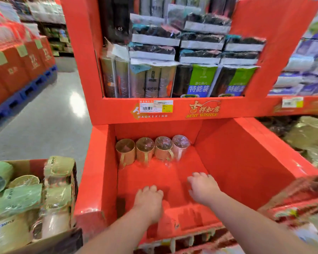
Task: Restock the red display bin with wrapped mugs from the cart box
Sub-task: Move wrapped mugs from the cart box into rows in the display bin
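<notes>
- Inside the red cardboard display bin [246,162], low over its bare floor: my left hand [149,202] at 6 o'clock, my right hand [203,189] toward 5 o'clock, well apart from each other.
- Grip: both hands seen from the back, fingers curled under. No mug visible in either; I cannot tell whether the palms are empty or loosely clenched.
- Stock in place: four film-wrapped mugs [151,149] stand in one row against the back wall at 12 o'clock, touching side by side, three tan and one pale pink at the right end.
- Judgement: task is early. One row is set; the floor in front and the right side at 3 o'clock lie unfilled.
- Supply: brown cardboard cart box [26,165] at 8 o'clock, outside the bin's left wall, holding many wrapped mugs in green and pale tones.
- Edges: tall bin walls left and right, lower front lip at 6 o'clock, red shelf face [173,110] overhanging at 12 o'clock.
- Room: open from above and front; reaching the box likely means lifting over the left wall.
</notes>
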